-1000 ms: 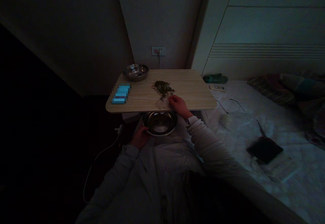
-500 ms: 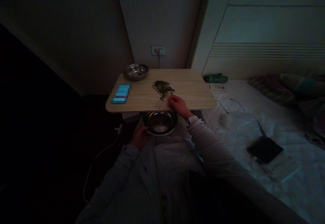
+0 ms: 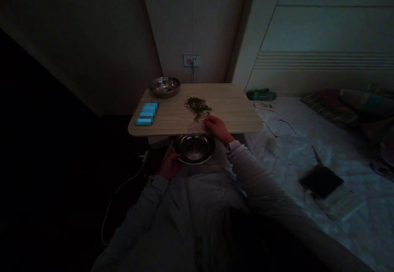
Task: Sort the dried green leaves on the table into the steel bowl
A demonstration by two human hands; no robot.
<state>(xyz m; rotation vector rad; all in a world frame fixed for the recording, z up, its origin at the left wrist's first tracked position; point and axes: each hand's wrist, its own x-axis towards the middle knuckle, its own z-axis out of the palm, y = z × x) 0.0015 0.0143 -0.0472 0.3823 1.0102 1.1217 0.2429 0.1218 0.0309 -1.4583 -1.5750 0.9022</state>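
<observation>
My left hand (image 3: 170, 167) grips the left rim of a metal bowl (image 3: 194, 161), which sits at my lap just below the table's near edge. Dark bits lie inside that bowl. Over the near part of the wooden table (image 3: 166, 129), my right hand (image 3: 218, 127) has its fingers pinched together at a thin, see-through piece (image 3: 196, 127), too faint to name surely. Just beyond these fingers a loose pile of small dark green dried bits (image 3: 197, 107) is spread on the tabletop.
A second metal bowl (image 3: 164, 88) stands at the table's far left corner, with a lit phone (image 3: 147, 114) in front of it. To the right, a bed (image 3: 289, 118) holds a green bottle (image 3: 261, 95), a remote (image 3: 264, 106) and a dark flat object (image 3: 321, 181). A wall socket (image 3: 191, 61) is behind.
Hardly anything differs. Both hands, the bowl and the pile keep almost the same places.
</observation>
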